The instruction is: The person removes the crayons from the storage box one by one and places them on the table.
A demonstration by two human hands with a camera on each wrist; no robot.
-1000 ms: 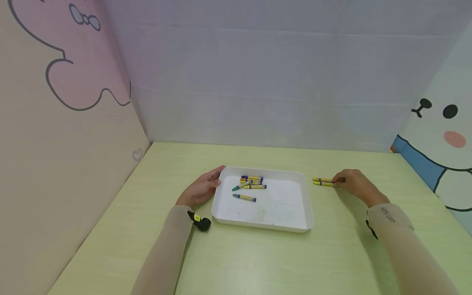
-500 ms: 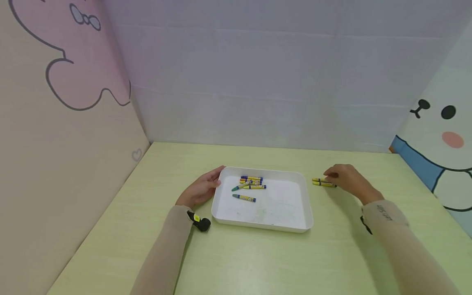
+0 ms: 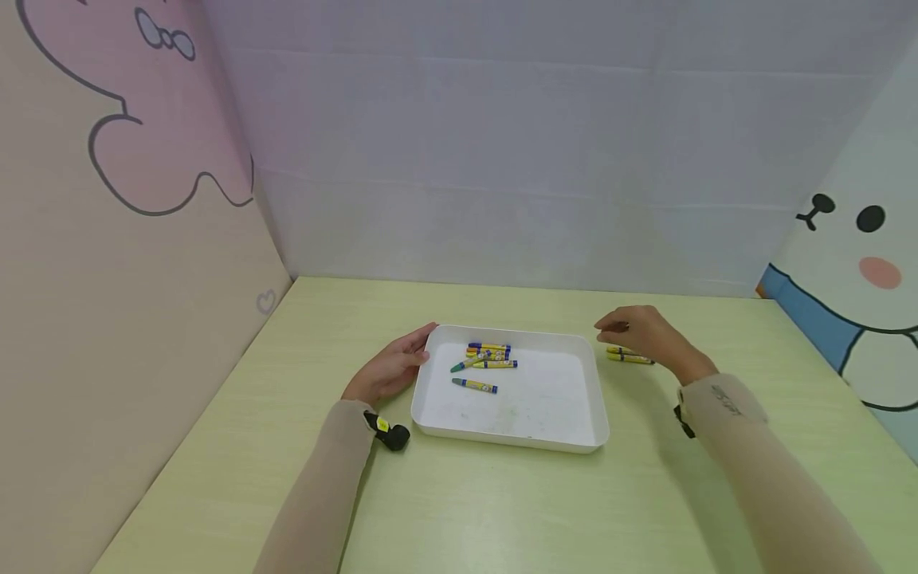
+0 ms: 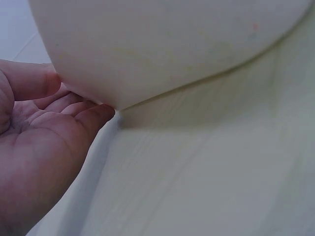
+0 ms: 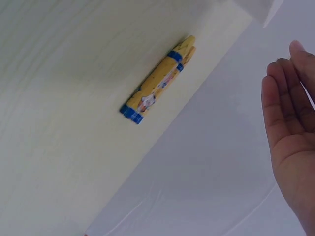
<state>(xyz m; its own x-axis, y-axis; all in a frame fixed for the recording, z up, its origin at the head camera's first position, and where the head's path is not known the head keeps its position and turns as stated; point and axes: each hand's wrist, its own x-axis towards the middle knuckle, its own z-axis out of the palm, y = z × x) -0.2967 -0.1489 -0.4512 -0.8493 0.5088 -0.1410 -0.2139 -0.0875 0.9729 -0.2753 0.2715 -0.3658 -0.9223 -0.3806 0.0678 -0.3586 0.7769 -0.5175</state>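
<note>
My left hand (image 3: 387, 368) grips the left side of a shallow white tray (image 3: 511, 436), its thumb over the rim. In the left wrist view, the thumb and fingers (image 4: 98, 116) meet the tray's wall (image 4: 147, 54) near its lower edge. Several yellow-wrapped crayons (image 3: 475, 386) lie in the tray's left half, with green, blue and red tips among them. Right of the tray, two yellow crayons (image 5: 152, 83) lie side by side on the table. My right hand (image 3: 645, 333) hovers just above and left of them, fingers nearly straight and together, holding nothing.
A pale yellow-green table (image 3: 459, 510) carries everything. A whitish cloth wall (image 3: 502, 175) rises behind it, with cartoon-printed panels at the left and right. The tray's corner (image 5: 263, 10) shows at the top of the right wrist view.
My right hand has let go of the two crayons, risen and moved left toward the tray's far right corner. My left hand and the tray have stayed in place.
</note>
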